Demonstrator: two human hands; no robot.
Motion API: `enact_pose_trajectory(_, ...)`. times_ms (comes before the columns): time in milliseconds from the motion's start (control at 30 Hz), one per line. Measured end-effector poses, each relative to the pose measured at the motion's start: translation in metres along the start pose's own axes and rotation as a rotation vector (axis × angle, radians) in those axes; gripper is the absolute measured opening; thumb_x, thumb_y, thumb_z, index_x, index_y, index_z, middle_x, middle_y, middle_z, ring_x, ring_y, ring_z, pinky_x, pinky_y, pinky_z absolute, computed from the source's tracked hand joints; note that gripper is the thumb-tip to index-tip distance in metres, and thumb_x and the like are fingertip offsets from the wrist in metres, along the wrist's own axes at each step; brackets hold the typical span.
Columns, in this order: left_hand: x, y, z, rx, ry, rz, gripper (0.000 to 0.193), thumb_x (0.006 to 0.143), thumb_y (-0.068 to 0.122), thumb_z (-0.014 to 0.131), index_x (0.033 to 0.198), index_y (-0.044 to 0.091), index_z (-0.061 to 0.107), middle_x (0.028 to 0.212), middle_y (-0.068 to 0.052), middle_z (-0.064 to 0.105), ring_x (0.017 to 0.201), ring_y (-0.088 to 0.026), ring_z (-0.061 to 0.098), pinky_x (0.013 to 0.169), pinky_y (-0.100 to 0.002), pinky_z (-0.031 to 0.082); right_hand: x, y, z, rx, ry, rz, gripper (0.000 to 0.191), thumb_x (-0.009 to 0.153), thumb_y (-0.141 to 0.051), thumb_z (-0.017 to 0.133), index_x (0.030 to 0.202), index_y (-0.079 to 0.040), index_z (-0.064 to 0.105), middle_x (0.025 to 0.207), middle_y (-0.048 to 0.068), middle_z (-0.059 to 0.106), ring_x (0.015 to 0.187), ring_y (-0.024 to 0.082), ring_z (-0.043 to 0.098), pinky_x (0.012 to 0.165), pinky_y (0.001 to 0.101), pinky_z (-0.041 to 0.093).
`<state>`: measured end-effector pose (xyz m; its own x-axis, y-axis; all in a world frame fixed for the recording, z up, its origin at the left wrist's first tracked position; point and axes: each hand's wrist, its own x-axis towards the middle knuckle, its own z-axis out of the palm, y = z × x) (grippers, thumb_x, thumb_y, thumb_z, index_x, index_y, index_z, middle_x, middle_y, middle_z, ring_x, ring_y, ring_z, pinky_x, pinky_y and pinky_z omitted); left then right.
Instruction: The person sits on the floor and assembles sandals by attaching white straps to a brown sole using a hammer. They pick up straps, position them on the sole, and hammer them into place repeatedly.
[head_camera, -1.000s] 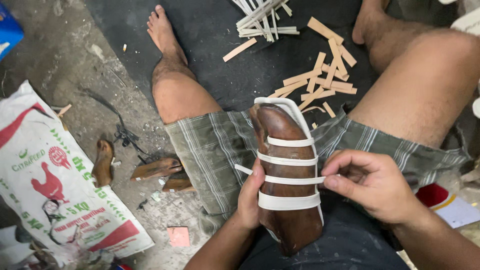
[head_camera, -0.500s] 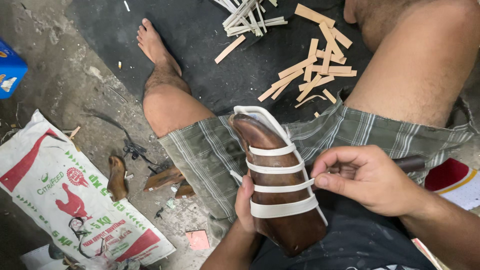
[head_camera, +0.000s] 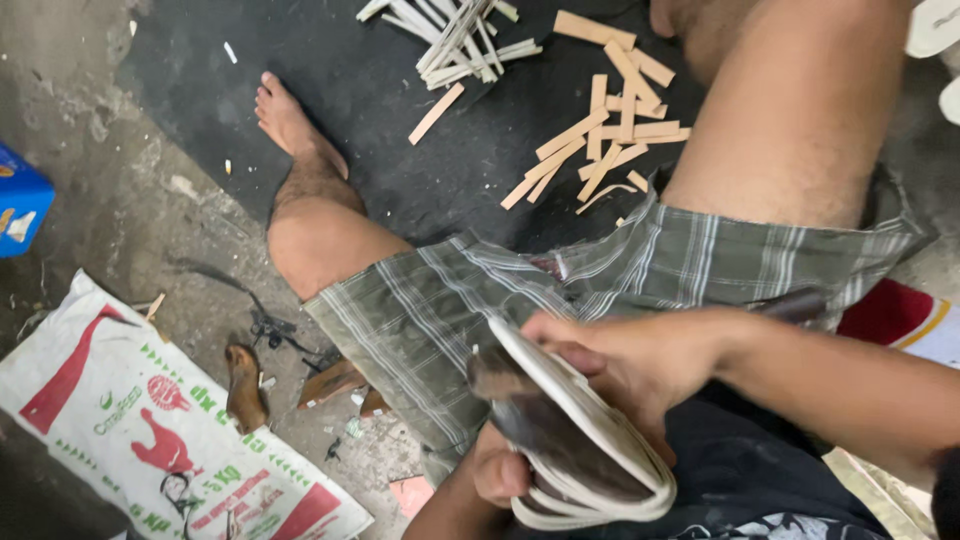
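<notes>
From my remote seat I see the work sitting in the lap: a dark wooden shoe form (head_camera: 545, 440) with pale white straps (head_camera: 590, 420) laid over it, low in the near middle of the view, above the plaid shorts (head_camera: 470, 300). As I judge it, the strapping is well along, since several pale bands already wrap the form and a looped edge runs round its near end; I cannot tell from this angle whether every band is fixed or how many remain to be set, because the form is turned on its side and partly covered

My left hand (head_camera: 500, 475) comes up from below and is closed around the underside of the form, fingers curled against the dark wood. My right hand (head_camera: 630, 365) reaches in from the right, forearm stretched across the thigh, and is closed over the upper edge of the straps, thumb pressed along the pale band. A dark handle (head_camera: 795, 305) shows just behind the right wrist; I cannot tell whether it is held

On the far side, a black mat (head_camera: 400, 130) on the floor carries a scatter of light wooden sticks (head_camera: 600, 150) and a heap of white strips (head_camera: 450, 35). To the left lies a printed white sack (head_camera: 150, 440), with small brown wooden pieces (head_camera: 245, 385) beside it, and a blue box (head_camera: 20, 205) at the left edge
</notes>
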<state>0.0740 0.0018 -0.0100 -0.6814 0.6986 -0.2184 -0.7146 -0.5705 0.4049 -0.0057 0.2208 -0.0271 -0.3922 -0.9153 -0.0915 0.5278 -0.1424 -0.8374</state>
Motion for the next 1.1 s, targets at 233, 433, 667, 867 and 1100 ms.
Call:
enact_pose_trajectory(233,0.022,0.02,0.039,0.264,0.295,0.104,0.082,0.104,0.046,0.053,0.16,0.001,0.016,0.153,-0.015,0.042,0.142,-0.023,0.044,0.121,-0.037,0.036,-0.011,-0.042,-0.04,0.183,0.339,0.217,0.074,0.084,-0.03,0.079,0.146,0.0,0.051,0.136,0.015,0.066,0.123,0.023,0.062,0.107,0.0379,0.051)
enact_pose_trajectory(433,0.044,0.015,0.044,0.587,0.376,0.065,0.064,0.109,0.039,0.046,0.157,0.002,0.024,0.147,-0.014,0.048,0.138,-0.019,0.046,0.116,-0.034,0.038,-0.028,-0.05,-0.062,-0.361,0.811,0.176,0.043,0.096,-0.034,0.067,0.114,0.005,0.069,0.093,0.009,0.072,0.079,0.012,0.065,0.067,0.0269,0.055)
enact_pose_trajectory(667,0.042,0.006,-0.011,0.457,0.341,0.152,0.027,0.107,0.023,0.07,0.103,0.001,0.055,0.111,-0.008,0.062,0.099,-0.01,0.053,0.089,-0.027,0.048,-0.025,-0.036,-0.064,-0.111,0.844,-0.128,0.045,0.108,-0.043,0.069,0.109,0.002,0.064,0.095,0.008,0.07,0.083,0.014,0.065,0.082,0.026,0.054)
enact_pose_trajectory(867,0.054,-0.006,-0.044,0.15,0.131,-0.009,0.031,0.102,0.029,0.063,0.113,0.0,0.066,0.109,-0.005,0.07,0.098,-0.009,0.065,0.083,-0.027,0.058,-0.051,-0.012,-0.081,-0.022,0.799,-0.219,0.058,0.103,-0.059,0.07,0.104,-0.002,0.06,0.094,0.012,0.065,0.084,0.027,0.069,0.08,0.0418,0.061)
enact_pose_trajectory(1100,0.059,0.017,-0.033,0.271,0.165,-0.051,0.034,0.1,0.03,0.064,0.11,-0.002,0.068,0.1,-0.007,0.073,0.086,-0.01,0.069,0.071,-0.027,0.06,-0.068,-0.002,-0.096,0.156,0.685,-0.299,0.061,0.096,-0.063,0.068,0.1,-0.003,0.062,0.09,0.011,0.067,0.083,0.025,0.067,0.079,0.0403,0.06)
